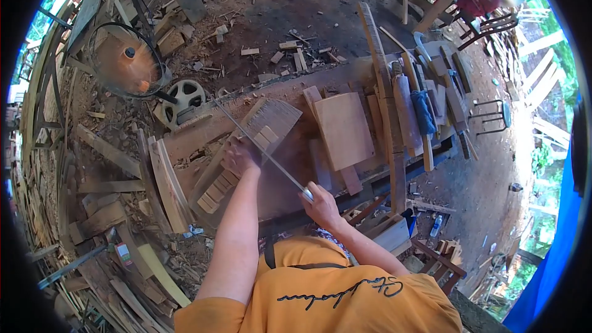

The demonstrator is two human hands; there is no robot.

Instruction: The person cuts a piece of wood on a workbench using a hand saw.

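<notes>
Closest to me is the person in the orange shirt, leaning over a long dusty workbench (290, 83). Their right hand (320, 205) is curled tight around the handle end of a long thin metal saw blade (262, 150), which runs diagonally up and away to the left. The left hand (239, 155) sits palm-down, fingers closed over the edge of a curved reddish-brown slatted wooden piece (246, 148), and the blade crosses just beside that hand, right over the wood. A bit farther along the bench lies a flat rectangular pale wooden board (344, 129). Beyond the bench there's a round wire-caged fan (126, 61), plus offcuts all over the dirt floor.
</notes>
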